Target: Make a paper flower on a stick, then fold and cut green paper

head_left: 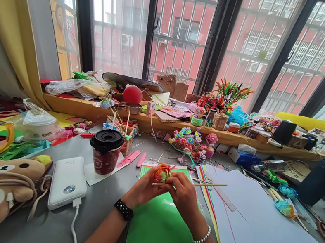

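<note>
Left hand (pixel 144 189) cradles a paper flower (pixel 163 173), right hand (pixel 183 193) grips the stick (pixel 211 184) jutting right, and it all looks light, easily crushed, best pinched low!

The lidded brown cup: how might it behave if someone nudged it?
The cup could tip if pushed near the top, being tall and narrower at its base. Its black lid would probably slow any spill.

From afar, I watch through a single head-worn camera facing forward and down; the left hand (pixel 144 188) and right hand (pixel 183 191) sit close, below centre; the gray desk (pixel 100 203) spreads beneath; windows (pixel 182 24) rise beyond.
</note>
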{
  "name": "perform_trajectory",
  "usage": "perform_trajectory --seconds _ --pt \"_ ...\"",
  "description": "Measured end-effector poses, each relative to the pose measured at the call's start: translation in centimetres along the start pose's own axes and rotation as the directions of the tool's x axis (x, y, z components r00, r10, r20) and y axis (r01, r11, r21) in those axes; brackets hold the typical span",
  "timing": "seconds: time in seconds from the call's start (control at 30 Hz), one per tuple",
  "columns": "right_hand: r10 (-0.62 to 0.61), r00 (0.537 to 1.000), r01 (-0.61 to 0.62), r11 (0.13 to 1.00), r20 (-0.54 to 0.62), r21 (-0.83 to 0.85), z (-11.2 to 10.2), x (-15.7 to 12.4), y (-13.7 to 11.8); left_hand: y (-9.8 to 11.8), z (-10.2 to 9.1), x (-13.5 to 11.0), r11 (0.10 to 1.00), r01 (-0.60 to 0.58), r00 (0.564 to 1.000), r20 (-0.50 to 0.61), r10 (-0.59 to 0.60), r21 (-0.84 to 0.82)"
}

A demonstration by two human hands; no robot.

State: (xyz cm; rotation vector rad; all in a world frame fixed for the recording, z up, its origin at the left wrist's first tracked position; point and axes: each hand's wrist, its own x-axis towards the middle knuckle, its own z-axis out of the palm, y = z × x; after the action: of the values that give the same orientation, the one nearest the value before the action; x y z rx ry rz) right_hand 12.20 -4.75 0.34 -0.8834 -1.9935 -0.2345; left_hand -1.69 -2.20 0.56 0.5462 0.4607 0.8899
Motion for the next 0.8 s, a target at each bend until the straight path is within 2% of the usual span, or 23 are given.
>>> perform_trajectory --seconds 0.4,0.63,0.8 --pt "-0.054 0.993 0.049 0.998 -0.106 -0.047 -0.01 -0.03 -0.14 -0.53 0.19 0.52 0.994 -0.056 0.995 0.071 0.063 -0.093" --pt "-0.033 0.996 0.028 0.998 -0.080 -0.058 0.27 -0.42 0.20 -0.73 0.00 0.68 0.995 -0.084 0.995 0.048 0.087 -0.055" --pt "0.003 0.998 -0.005 1.000 -0.062 -0.031 0.28 -0.51 0.16 -0.74 -0.02 0.69 0.987 -0.160 0.987 0.026 0.159 0.003"
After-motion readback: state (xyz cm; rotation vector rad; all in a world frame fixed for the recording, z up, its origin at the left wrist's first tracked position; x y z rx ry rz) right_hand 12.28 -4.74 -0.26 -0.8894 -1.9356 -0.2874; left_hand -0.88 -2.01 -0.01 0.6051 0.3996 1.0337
